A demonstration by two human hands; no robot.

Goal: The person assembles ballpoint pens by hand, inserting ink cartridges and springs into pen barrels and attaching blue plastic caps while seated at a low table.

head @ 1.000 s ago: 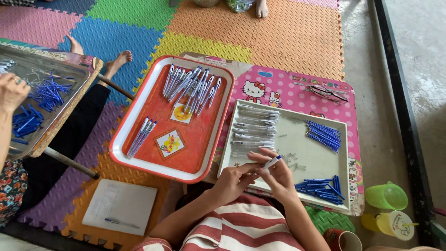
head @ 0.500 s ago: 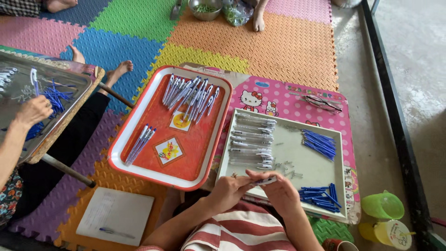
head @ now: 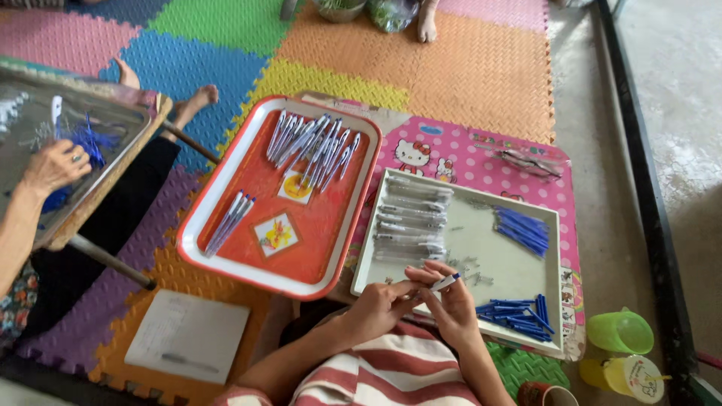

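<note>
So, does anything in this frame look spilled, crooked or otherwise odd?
Nothing is damaged or spilled. Both hands, left hand and right hand, hold one pen over the white tray. Only small loose parts lie scattered mid-tray, while the clear barrels and blue pieces sit in tidy groups.

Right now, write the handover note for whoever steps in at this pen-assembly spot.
Left hand and right hand together hold one white pen with a blue tip over the near edge of the white rectangular tray.
In that tray: a row of clear pen barrels, two piles of blue parts, small springs loose in the middle.
Done: a large fanned batch and a small batch of finished pens lie on the red plastic tray.
Left: the barrels and blue parts in the white tray are not yet assembled.
</note>
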